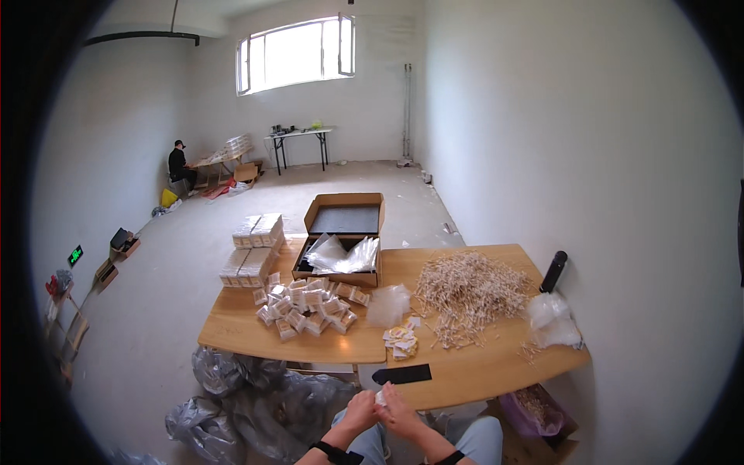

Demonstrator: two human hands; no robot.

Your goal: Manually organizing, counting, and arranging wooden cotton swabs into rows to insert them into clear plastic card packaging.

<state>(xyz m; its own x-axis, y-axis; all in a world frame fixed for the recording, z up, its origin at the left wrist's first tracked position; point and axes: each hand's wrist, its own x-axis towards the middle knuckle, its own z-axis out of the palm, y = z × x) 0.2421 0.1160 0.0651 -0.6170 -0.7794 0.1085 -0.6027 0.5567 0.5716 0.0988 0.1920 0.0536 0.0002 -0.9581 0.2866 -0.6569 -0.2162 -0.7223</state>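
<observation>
Head view, looking down: a heap of small packed white-and-tan packets [308, 307] is lying on the left part of the wooden table [480, 372], and just right of it a crumpled clear bag [387, 304] is sitting. Nearer the person, a little cluster of small yellow-and-white labels [401, 342] is resting close to the table's middle seam, and a flat black strip [401, 375] is lying at the near edge. A big loose pile of pale wooden sticks [467, 291] is spreading over the right half, with more clear bags [552, 319] bunched at the far right beside a black cylinder [553, 271]. An open cardboard box [341, 240] holding clear plastic sleeves is standing at the far side, and 2 stacks of white flat boxes [253, 248] are sitting to its left. Grey plastic sacks [248, 395] are slumping on the floor under the table's left end, and a purple bag [531, 409] of sticks is sitting at the right. Far back, another person [179, 164] is sitting at a low table by the wall.

Both hands are meeting just below the table's near edge, above the lap. The left hand [359, 411] and the right hand [399, 412] are each pinching a small white packet [380, 398] between their fingertips, fingers curled in, black bands on both wrists.
</observation>
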